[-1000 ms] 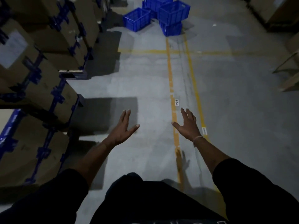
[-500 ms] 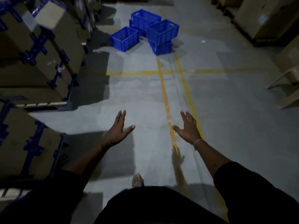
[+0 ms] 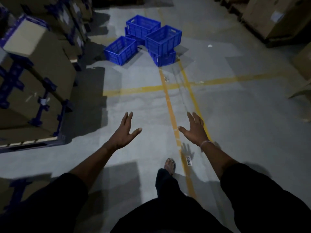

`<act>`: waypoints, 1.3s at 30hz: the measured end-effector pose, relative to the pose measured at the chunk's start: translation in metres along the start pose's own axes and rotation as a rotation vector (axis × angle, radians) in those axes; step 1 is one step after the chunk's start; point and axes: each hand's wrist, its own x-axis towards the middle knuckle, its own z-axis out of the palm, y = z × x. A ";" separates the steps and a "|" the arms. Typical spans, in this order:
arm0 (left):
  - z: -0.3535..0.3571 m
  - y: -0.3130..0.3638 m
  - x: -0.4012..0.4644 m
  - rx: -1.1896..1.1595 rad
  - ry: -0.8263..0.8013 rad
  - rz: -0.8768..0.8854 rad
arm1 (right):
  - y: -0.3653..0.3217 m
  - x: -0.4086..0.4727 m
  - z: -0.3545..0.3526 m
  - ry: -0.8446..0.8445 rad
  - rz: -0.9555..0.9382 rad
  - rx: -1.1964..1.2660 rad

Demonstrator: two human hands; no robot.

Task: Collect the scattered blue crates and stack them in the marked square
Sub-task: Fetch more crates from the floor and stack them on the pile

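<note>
Grey concrete floor [image 3: 143, 105], yellow lines [image 3: 170, 105] crossing it, boxes [image 3: 33, 78] stacked at left. Left hand [image 3: 123, 134] and right hand [image 3: 196, 131] reach forward, fingers spread wide, holding nothing. Well ahead sit the crates [image 3: 161, 40], clustered on the floor: two stacked askew, one [image 3: 120, 50] apart at left, long axis running diagonally away.

Grey concrete floor [image 3: 144, 115] crossed by yellow lines [image 3: 171, 111]. Left of the lines, stacked cardboard boxes [image 3: 42, 78] with blue corner braces. Right of them, more boxes [image 3: 272, 17]. A small white label [image 3: 189, 160] beside the lines.
</note>
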 end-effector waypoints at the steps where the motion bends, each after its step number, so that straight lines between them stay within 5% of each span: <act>1: -0.004 0.000 0.026 -0.003 0.006 -0.004 | -0.002 0.028 -0.005 0.002 -0.004 0.000; 13: -0.050 0.040 0.292 -0.057 0.041 -0.024 | -0.037 0.303 -0.093 -0.021 -0.025 -0.051; 39: -0.199 -0.027 0.872 -0.017 -0.131 0.013 | -0.132 0.834 -0.166 0.089 0.108 0.030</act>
